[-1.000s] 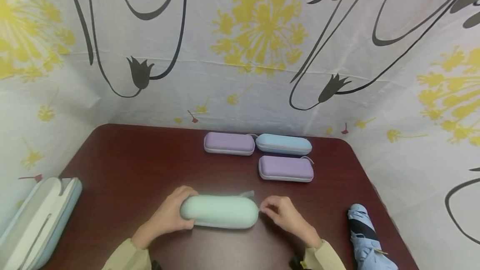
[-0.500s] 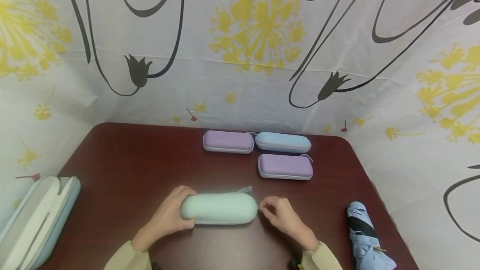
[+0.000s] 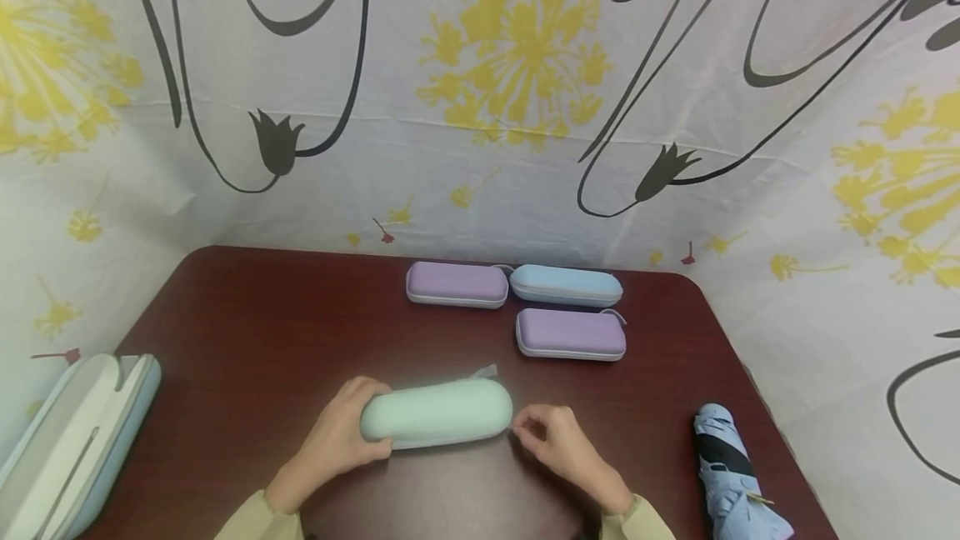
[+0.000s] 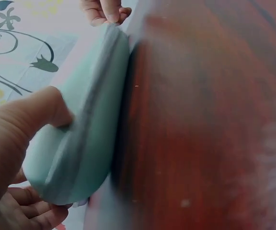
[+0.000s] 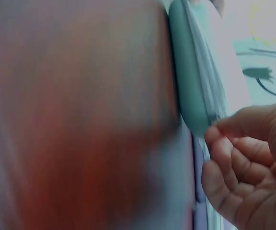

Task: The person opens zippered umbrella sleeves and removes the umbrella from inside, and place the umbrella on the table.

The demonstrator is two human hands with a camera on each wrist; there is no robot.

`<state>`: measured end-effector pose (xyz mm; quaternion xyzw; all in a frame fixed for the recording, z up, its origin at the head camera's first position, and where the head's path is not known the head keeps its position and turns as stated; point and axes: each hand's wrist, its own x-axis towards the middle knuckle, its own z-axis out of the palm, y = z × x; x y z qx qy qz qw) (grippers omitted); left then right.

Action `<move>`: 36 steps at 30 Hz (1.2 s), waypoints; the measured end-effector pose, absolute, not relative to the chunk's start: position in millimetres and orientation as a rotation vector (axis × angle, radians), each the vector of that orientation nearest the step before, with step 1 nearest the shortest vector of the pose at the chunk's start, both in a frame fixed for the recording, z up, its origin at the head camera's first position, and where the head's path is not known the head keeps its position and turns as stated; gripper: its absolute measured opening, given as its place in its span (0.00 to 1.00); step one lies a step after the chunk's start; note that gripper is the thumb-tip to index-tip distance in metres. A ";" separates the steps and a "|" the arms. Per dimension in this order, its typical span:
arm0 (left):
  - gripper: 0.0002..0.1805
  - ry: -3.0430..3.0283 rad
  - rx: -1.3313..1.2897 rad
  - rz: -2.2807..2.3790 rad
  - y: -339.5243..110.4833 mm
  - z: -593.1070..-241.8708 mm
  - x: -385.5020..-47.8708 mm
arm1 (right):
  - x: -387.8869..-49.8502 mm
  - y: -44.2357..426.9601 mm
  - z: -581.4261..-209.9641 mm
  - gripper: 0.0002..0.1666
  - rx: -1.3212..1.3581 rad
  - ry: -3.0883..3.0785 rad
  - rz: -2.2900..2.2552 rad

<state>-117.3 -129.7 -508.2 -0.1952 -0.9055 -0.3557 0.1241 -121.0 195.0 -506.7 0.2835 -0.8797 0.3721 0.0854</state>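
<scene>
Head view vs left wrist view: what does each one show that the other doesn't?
Only head: two purple cases, a blue case, a folded umbrella and the person's sleeves.

Only left wrist: the lower half of the green case, beneath its grey zip band.

Both: the left hand gripping one end of that case, the right hand at the other end, the dark red table and the flower-print sheet.

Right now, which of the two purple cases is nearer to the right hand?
The front purple case, in front of the closed blue case, is nearer the right hand; the back purple case lies farther away, beside the blue one.
</scene>
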 end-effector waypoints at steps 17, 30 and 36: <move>0.30 -2.752 -0.338 -1.052 -121.4 -502.1 -107.4 | -114.6 171.9 -502.9 0.10 0.629 -2.631 1.189; 0.28 -2.837 -0.233 -1.041 -111.3 -495.3 -98.2 | -113.0 155.5 -506.3 0.10 0.627 -2.576 1.229; 0.25 -2.884 -0.210 -1.048 -105.3 -491.3 -92.8 | -113.3 150.5 -505.1 0.08 0.701 -2.573 1.259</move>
